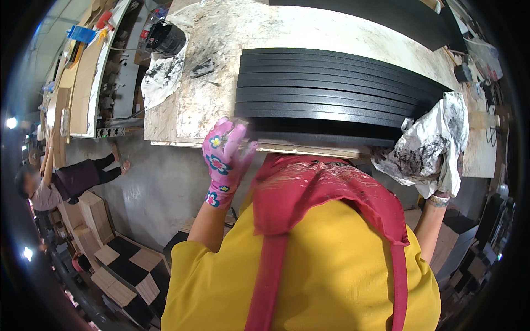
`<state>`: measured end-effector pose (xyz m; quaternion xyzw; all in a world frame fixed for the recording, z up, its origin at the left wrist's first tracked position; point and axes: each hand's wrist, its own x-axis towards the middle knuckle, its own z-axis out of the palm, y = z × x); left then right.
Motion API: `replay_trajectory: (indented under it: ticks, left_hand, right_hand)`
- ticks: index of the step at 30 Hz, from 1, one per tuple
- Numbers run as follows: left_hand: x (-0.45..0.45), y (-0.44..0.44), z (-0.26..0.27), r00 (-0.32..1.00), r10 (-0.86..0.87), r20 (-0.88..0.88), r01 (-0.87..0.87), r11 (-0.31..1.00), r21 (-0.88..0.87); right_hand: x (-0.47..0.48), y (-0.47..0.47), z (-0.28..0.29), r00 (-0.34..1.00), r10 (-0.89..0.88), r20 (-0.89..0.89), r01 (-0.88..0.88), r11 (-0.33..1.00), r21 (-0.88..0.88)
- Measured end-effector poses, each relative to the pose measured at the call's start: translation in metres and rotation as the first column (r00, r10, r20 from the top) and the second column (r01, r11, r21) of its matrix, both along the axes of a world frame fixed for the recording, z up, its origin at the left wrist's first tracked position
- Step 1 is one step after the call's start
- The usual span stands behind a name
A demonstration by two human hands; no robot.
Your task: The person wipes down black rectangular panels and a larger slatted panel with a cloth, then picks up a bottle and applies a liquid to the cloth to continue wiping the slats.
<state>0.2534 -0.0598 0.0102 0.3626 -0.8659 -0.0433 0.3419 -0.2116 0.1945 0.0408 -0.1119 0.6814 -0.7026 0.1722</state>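
A row of long black boards [331,85] lies side by side on a paint-stained worktable [207,103]. The nearest black board [323,137] is along the table's front edge and looks slightly blurred. My left hand [223,159], in a pink flowered glove, is at that board's left end. Its fingers are partly curled, and whether they grip the board cannot be made out. A white cloth [430,145] smeared with black is bunched in my right hand [444,195] at the boards' right end. The cloth hides most of that hand and the board ends beneath it.
A black-coated bucket [166,39] stands on a stained rag [163,78] at the table's far left. Another dark panel [372,18] lies at the back. To the left, a person [70,182] works at another bench [87,82]. Stacked wooden pieces [128,265] sit behind me at left.
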Motion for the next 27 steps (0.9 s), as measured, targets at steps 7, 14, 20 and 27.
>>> replay_trajectory:
  ticks: [7, 14, 20, 27]
  left_hand:
    - [0.003, 0.002, 0.002, 0.961, -0.204, -0.189, 0.26, 0.899, 0.352]
    - [0.011, 0.005, -0.045, 0.759, 0.042, -0.65, 0.566, 0.451, 0.69]
    - [-0.001, 0.012, -0.047, 0.719, 0.204, -0.664, 0.585, 0.338, 0.737]
    - [0.007, 0.01, -0.039, 0.865, -0.199, -0.46, 0.456, 0.694, 0.557]
  right_hand:
    - [0.05, -0.005, 0.054, 0.633, 0.685, 0.36, -0.298, 0.645, -0.703]
    - [0.134, -0.091, 0.084, 0.853, 0.518, -0.063, -0.485, 0.831, 0.271]
    - [0.277, -0.212, 0.068, -0.231, 0.828, -0.511, -0.61, 0.286, 0.739]
    - [0.209, -0.142, 0.064, -0.199, 0.862, -0.465, -0.285, 0.403, 0.87]
